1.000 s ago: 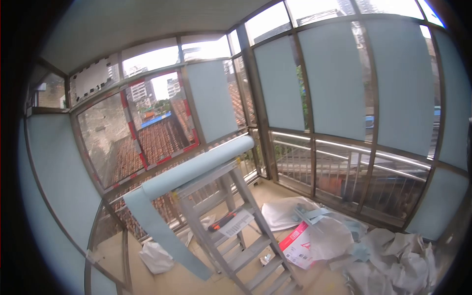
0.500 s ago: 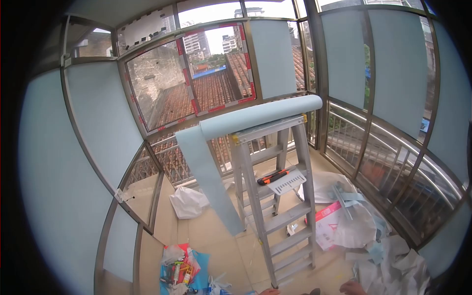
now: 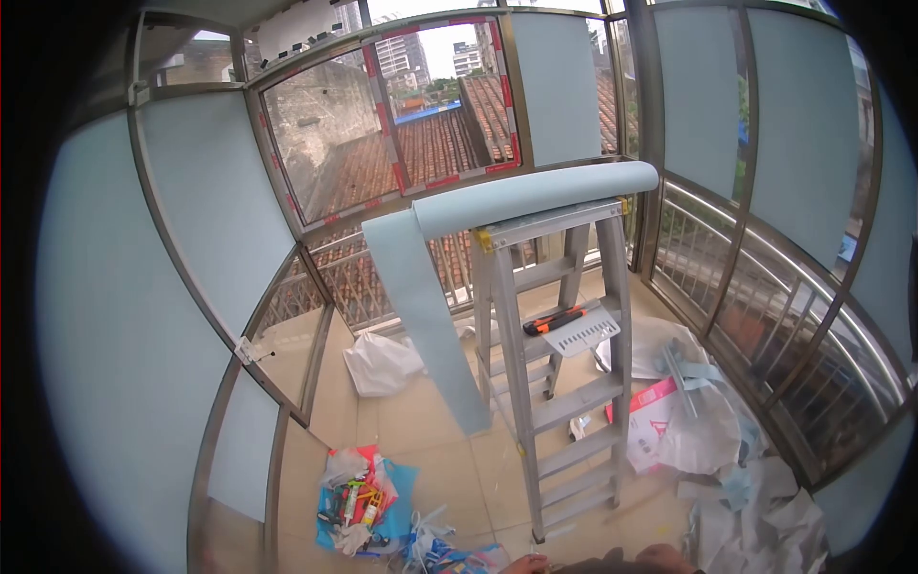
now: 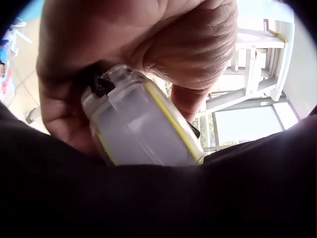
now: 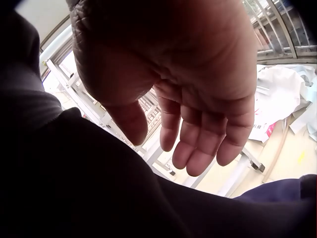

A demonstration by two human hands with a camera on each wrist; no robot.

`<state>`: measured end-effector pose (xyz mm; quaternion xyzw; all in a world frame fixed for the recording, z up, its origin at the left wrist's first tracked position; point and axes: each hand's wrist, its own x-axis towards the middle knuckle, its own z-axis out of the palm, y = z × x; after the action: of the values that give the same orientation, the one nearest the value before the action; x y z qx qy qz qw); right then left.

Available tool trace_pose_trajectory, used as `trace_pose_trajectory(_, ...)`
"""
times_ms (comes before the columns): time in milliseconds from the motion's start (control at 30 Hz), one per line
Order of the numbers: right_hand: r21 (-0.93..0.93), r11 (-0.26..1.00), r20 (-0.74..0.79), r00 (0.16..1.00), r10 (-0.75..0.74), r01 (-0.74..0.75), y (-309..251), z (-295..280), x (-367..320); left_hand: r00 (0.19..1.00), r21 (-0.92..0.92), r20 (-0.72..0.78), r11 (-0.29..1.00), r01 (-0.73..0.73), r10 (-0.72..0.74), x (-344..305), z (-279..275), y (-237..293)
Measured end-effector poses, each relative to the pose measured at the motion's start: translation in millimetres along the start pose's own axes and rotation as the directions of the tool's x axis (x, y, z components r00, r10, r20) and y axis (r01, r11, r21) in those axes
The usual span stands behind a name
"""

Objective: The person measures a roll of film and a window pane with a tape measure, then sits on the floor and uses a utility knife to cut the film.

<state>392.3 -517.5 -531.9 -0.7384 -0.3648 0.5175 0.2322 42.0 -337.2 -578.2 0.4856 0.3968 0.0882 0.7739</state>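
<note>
My left hand [image 4: 198, 44] grips a rounded translucent plastic case [image 4: 143, 124] with yellow lines along it and a black piece at one end; dark cloth hides its lower part. My right hand [image 5: 198, 84] hangs with its fingers loosely bent and nothing in them. Both hands show only at the bottom edge of the head view. Ahead stands an aluminium stepladder [image 3: 574, 411]. A roll of pale blue film [image 3: 535, 199] lies across its top, one strip hanging down at the left. On a ladder step are an orange-and-black utility knife [image 3: 555, 320] and a white scraper [image 3: 585, 332].
Tools lie on a blue bag [image 3: 400, 488] on the floor at the left. Crumpled backing paper [image 3: 765, 521] and a pink-and-white packet [image 3: 643, 430] are at the right. A white bag [image 3: 378, 365] sits behind the hanging strip. Framed windows with pale blue panels [image 3: 698, 105] surround the space.
The head view has tilted down and turned left, so the ladder appears further right and the tools on the floor come into view. Both hands have appeared at the bottom edge.
</note>
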Motion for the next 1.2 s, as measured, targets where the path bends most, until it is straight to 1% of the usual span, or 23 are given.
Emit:
trace_pose_trajectory(33,-0.127,0.982,0.038,0.99,-0.136,0.14,12,-4,7,1.0,-0.002,0.001,1.0,0.001,-0.001,3,-3,-4)
trace_pose_trajectory(67,-0.245,0.928,0.093,0.96,-0.264,0.279,23,-9,16,0.997,0.121,-0.047,0.991,-0.048,0.054,9,-9,-9)
trace_pose_trajectory(100,-0.246,0.929,0.093,0.96,-0.263,0.278,29,-15,26,0.99,0.245,-0.087,0.965,-0.09,0.114,11,-13,-12)
trace_pose_trajectory(133,-0.183,0.927,0.053,0.944,-0.324,0.329,31,-20,33,0.99,0.243,-0.086,0.966,-0.087,0.111,6,-10,2)
trace_pose_trajectory(167,-0.121,0.917,0.007,0.924,-0.382,0.38,35,-23,37,0.984,0.115,-0.151,0.99,-0.081,0.097,3,-8,17)
trace_pose_trajectory(200,0.164,0.983,-0.085,0.994,-0.065,0.078,-20,-27,17,0.975,-0.017,-0.211,0.997,-0.074,0.068,-2,-5,25)
trace_pose_trajectory(233,0.235,0.965,-0.095,0.991,-0.094,0.114,-37,-33,14,0.984,-0.046,-0.174,0.998,-0.038,0.029,17,-19,13)
trace_pose_trajectory(267,0.035,0.928,-0.084,0.926,-0.367,0.371,-46,-42,15,0.991,-0.077,-0.136,0.997,0.006,-0.017,33,-30,-3)
trace_pose_trajectory(300,0.177,0.967,-0.089,0.982,-0.167,0.181,-74,-45,13,0.984,-0.138,-0.176,0.99,-0.041,0.016,18,-16,24)
trace_pose_trajectory(333,0.198,0.965,-0.078,0.984,-0.159,0.171,-97,-47,8,0.975,-0.196,-0.219,0.977,-0.085,0.041,5,-2,73)
trace_pose_trajectory(367,0.175,0.981,-0.045,0.996,-0.081,0.087,-127,-49,2,0.971,-0.183,-0.219,0.973,-0.138,0.096,8,-1,84)
trace_pose_trajectory(433,0.314,0.939,0.096,0.98,-0.175,0.137,-156,-47,3,0.954,-0.115,-0.255,0.975,-0.19,0.156,14,6,111)
trace_pose_trajectory(500,0.287,0.956,0.261,0.956,-0.136,0.058,-179,-39,12,0.954,-0.053,-0.265,0.986,-0.159,0.14,13,28,145)
trace_pose_trajectory(567,0.313,0.95,0.356,0.925,-0.133,0.017,-226,-36,-4,0.931,0.014,-0.271,0.969,-0.249,0.243,12,49,178)
trace_pose_trajectory(667,0.358,0.934,0.455,0.868,-0.198,0.026,-230,-33,11,0.91,0.145,-0.215,0.933,-0.331,0.356,23,74,195)
trace_pose_trajectory(800,0.38,0.918,0.479,0.825,-0.3,0.113,-215,-45,37,0.889,0.324,-0.237,0.894,-0.309,0.392,31,107,222)
trace_pose_trajectory(900,0.444,0.883,0.406,0.844,-0.35,0.152,-215,-71,39,0.84,0.411,-0.329,0.866,-0.284,0.431,32,131,247)
trace_pose_trajectory(967,0.57,0.819,0.311,0.907,-0.283,0.06,-214,-91,45,0.689,0.72,-0.068,0.514,-0.467,0.722,36,138,254)
trace_pose_trajectory(1000,0.567,0.821,0.319,0.901,-0.294,0.067,-214,-101,51,0.681,0.727,-0.078,0.509,-0.461,0.728,35,147,265)
trace_pose_trajectory(1067,0.624,0.781,0.378,0.866,-0.328,0.023,-214,-119,65,0.614,0.89,0.06,0.236,-0.389,0.787,28,166,285)
trace_pose_trajectory(1100,0.616,0.787,0.393,0.856,-0.336,0.026,-220,-126,66,0.608,0.896,0.043,0.238,-0.374,0.793,30,169,287)
trace_pose_trajectory(1167,0.518,0.852,0.425,0.841,-0.334,0.076,-239,-136,63,0.675,0.865,-0.105,0.402,-0.301,0.73,34,174,288)
trace_pose_trajectory(1200,0.514,0.854,0.437,0.834,-0.337,0.076,-245,-137,65,0.671,0.867,-0.118,0.406,-0.29,0.732,34,176,288)
